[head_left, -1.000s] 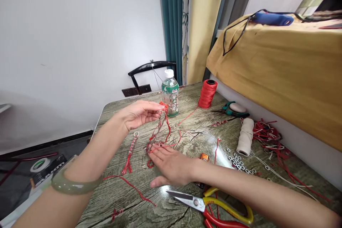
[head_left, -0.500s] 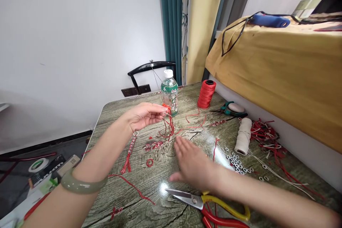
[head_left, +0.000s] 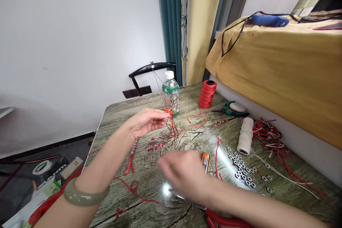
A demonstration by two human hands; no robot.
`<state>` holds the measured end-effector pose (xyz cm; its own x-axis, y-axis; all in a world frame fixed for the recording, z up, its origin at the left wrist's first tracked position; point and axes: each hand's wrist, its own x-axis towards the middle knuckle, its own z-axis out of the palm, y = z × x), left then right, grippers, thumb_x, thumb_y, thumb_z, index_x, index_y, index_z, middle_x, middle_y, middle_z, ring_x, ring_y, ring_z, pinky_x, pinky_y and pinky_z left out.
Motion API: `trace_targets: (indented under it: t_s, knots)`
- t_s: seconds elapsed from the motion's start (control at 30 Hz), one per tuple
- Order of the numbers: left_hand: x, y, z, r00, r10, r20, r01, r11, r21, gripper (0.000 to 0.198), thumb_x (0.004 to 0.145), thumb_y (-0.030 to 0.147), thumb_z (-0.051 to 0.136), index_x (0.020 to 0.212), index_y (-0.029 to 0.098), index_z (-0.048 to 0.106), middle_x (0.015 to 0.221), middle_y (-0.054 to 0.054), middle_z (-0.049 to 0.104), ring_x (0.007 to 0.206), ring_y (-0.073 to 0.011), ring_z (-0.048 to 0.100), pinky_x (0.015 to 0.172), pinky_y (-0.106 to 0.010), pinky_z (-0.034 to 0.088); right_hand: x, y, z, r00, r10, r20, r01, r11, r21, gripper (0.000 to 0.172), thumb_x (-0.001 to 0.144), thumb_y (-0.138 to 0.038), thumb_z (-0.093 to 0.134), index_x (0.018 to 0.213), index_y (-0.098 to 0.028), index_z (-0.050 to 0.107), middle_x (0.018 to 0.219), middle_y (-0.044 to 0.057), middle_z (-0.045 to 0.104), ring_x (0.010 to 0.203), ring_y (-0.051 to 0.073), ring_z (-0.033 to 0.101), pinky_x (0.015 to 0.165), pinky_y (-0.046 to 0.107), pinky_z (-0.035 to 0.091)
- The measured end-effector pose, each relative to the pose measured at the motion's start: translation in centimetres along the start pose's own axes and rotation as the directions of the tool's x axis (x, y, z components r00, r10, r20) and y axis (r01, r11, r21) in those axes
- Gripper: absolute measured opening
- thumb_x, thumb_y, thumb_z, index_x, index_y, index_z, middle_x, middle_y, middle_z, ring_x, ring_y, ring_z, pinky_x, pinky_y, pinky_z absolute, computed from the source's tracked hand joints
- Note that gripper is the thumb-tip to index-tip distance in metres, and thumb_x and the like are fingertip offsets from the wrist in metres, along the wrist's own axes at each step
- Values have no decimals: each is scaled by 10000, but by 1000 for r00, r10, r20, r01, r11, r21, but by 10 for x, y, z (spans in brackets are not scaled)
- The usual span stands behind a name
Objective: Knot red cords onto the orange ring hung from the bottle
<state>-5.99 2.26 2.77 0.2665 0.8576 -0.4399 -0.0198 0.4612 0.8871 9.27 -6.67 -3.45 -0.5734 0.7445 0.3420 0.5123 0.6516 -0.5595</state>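
Note:
My left hand (head_left: 149,123) is pinched on a red knotted cord (head_left: 169,111), whose loose red and pale strands hang over the table in front of a bottle (head_left: 171,94). Curled and smeared by motion, my right hand (head_left: 184,171) is above the scissors (head_left: 227,219), which it partly covers; what its fingers do is hidden. An orange lighter (head_left: 205,162) shows just behind that hand. Below my left wrist lies a red and white braided piece (head_left: 130,158). A red cord ring (head_left: 134,185) is on the table nearer to me.
Several metal rings (head_left: 242,171) are scattered at right, beside a white cord spool (head_left: 245,136) and a tangle of red and white cord (head_left: 265,131). A red thread spool (head_left: 207,94) and green-handled pliers (head_left: 231,108) stand farther back. Red offcuts (head_left: 156,146) dot the wooden table (head_left: 117,108).
My right hand has gone from spread fingers to a curled shape, nearer to me and over the scissors. The lighter has come into sight. The red ring has shifted left and nearer.

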Motion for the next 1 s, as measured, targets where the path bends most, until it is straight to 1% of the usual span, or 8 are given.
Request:
trace_targets:
  t_s: [0.07, 0.13, 0.2, 0.3, 0.57, 0.77, 0.9, 1.0]
  knots:
    - [0, -5, 0, 1000, 2, 7, -2, 1000, -9, 89, 629, 114, 650, 716, 104, 664, 617, -8, 610, 533, -41, 543, 566, -142, 460, 7, 27, -28, 940, 251, -230, -216, 962, 167, 276, 852, -252, 340, 786, -157, 591, 715, 33, 625, 674, 127, 564, 652, 258, 421]
    - [1, -11, 2, 1000, 0, 18, 0, 1000, -17, 93, 625, 131, 658, 715, 108, 665, 629, -11, 615, 544, -46, 546, 570, -151, 462, 15, 55, -45, 918, 312, -243, -200, 897, 395, 209, 812, -241, 426, 972, -180, 547, 979, 47, 597, 895, 141, 537, 751, 267, 411]
    - [3, -17, 4, 999, -8, 31, 9, 999, -35, 83, 623, 142, 662, 700, 113, 665, 619, -11, 616, 546, -48, 547, 568, -155, 462, 23, 75, -49, 964, 264, -40, -192, 789, 584, 402, 723, -209, 555, 1117, -209, 477, 1171, 52, 504, 1070, 154, 449, 846, 278, 374]
    - [5, -26, 8, 999, -25, 47, 28, 998, -53, 65, 627, 136, 658, 688, 114, 665, 612, -18, 621, 544, -48, 549, 569, -149, 462, 29, 85, -40, 954, 129, 270, -294, 572, 766, 433, 715, -220, 568, 1136, -184, 471, 1078, 63, 557, 993, 148, 502, 833, 295, 384]
    - [3, -42, 15, 998, -66, 20, 66, 998, -20, 75, 629, 138, 656, 698, 111, 661, 591, -18, 612, 497, -44, 526, 526, -155, 452, 26, 78, -36, 922, 242, 301, -385, 537, 750, 168, 726, -280, 563, 772, -129, 620, 681, -8, 580, 622, 86, 506, 639, 226, 385]
    - [2, -46, 21, 995, -93, 22, 93, 995, -25, 96, 612, 155, 671, 688, 99, 653, 575, -20, 610, 480, -41, 518, 485, -149, 417, 22, 79, -36, 873, 234, 428, -487, 470, 736, 265, 728, -379, 552, 778, -130, 627, 652, -2, 587, 465, 49, 424, 413, 176, 272]
    - [4, -52, 22, 995, -95, 22, 96, 995, -36, 133, 601, 166, 680, 711, 97, 653, 589, -21, 613, 508, -45, 524, 509, -149, 418, 16, 75, -32, 857, 215, 468, -515, 403, 757, 304, 730, -403, 551, 823, -124, 626, 753, 34, 628, 447, 32, 393, 400, 178, 218]
    - [5, -57, 22, 997, -73, 36, 73, 997, 9, 181, 611, 228, 676, 734, 98, 648, 657, -43, 632, 569, -59, 542, 568, -160, 428, 8, 70, -28, 841, 234, 488, -539, 291, 790, 323, 738, -418, 538, 840, -123, 620, 617, -8, 562, 422, 25, 334, 398, 175, 186]
